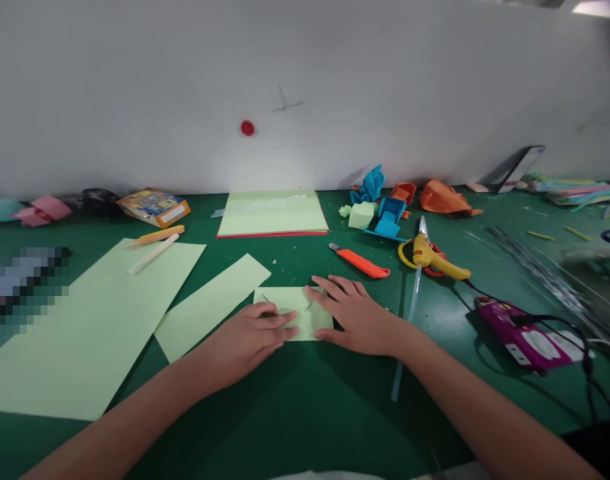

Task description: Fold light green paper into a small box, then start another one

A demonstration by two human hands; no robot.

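A small piece of pale green paper (309, 327) lies on the green table in front of me, with creases or folded flaps showing between my hands. My left hand (252, 333) rests on its left part, fingers stretched out across it. On the right part lies my right hand (355, 313), its fingers spread and its thumb near the lower edge. Parts of the paper are hidden under both hands. Just left of it is a pale green paper strip (215, 307). An orange box cutter (362, 262) lies beyond my right hand.
A large green sheet (85, 333) spreads at left, bearing pens (157, 237). Stacked paper (272, 213) stands by the wall. Folded paper pieces (389, 217), scissors (423, 230), a yellow glue gun (439, 259) with a glue stick and a purple corded box (525, 337) occupy the right.
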